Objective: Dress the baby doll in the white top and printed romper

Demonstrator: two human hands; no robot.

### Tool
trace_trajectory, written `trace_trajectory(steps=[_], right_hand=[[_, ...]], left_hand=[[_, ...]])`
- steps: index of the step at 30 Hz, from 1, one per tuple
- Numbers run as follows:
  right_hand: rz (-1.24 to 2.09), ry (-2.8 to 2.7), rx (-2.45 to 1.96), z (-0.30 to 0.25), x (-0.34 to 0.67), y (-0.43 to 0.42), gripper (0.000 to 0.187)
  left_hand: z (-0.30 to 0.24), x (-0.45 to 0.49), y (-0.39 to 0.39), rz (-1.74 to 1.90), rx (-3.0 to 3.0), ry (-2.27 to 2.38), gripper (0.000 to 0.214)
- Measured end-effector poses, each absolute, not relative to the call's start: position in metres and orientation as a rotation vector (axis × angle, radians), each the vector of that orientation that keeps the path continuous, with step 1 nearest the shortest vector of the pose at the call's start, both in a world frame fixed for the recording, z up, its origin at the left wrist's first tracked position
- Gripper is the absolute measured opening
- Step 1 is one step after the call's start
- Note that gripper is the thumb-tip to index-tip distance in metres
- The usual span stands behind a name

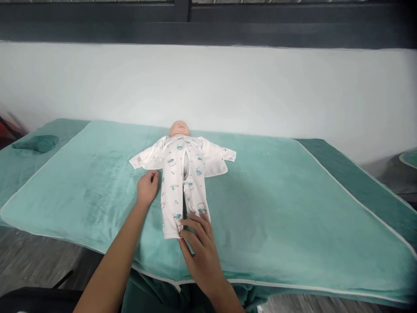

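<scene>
A baby doll (179, 129) lies on its back on a teal blanket (276, 204), head toward the wall. It wears a white printed sleepsuit (182, 178) with sleeves spread out. My left hand (147, 187) rests beside the suit's left hip, fingers curled loosely on the blanket, holding nothing. My right hand (198, 243) lies flat with fingers stretched out over the cuffs of the suit's legs.
The blanket covers a table with a darker green cover (365, 182) showing at the right. A folded dark green cloth (36, 143) lies at the far left. A white wall stands behind the table. Grey floor shows in front.
</scene>
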State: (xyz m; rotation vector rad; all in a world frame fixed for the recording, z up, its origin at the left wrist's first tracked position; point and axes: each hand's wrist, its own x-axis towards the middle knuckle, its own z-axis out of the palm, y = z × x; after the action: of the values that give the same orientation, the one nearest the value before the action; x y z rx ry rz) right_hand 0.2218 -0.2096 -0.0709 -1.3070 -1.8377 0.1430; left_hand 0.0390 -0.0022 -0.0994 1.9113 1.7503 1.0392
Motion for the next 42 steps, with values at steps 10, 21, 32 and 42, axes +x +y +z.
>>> trace_trajectory(steps=[10, 21, 32, 42], right_hand=[[0.087, -1.580, -1.457, -0.103, 0.259, -0.212, 0.035], [0.192, -1.519, -1.494, -0.099, 0.224, -0.196, 0.024], [-0.124, -1.749, -1.413, -0.058, 0.232, -0.211, 0.026], [0.375, -1.741, -1.199, -0.060, 0.261, -0.203, 0.023]], left_hand=[[-0.102, 0.038, -0.002, 1.036, 1.901, 1.749, 0.029], [-0.103, 0.038, -0.001, 1.075, 1.905, 1.743, 0.026], [-0.106, 0.037, 0.000, 1.082, 1.906, 1.733, 0.025], [-0.109, 0.040, -0.001, 0.942, 2.102, 1.805, 0.027]])
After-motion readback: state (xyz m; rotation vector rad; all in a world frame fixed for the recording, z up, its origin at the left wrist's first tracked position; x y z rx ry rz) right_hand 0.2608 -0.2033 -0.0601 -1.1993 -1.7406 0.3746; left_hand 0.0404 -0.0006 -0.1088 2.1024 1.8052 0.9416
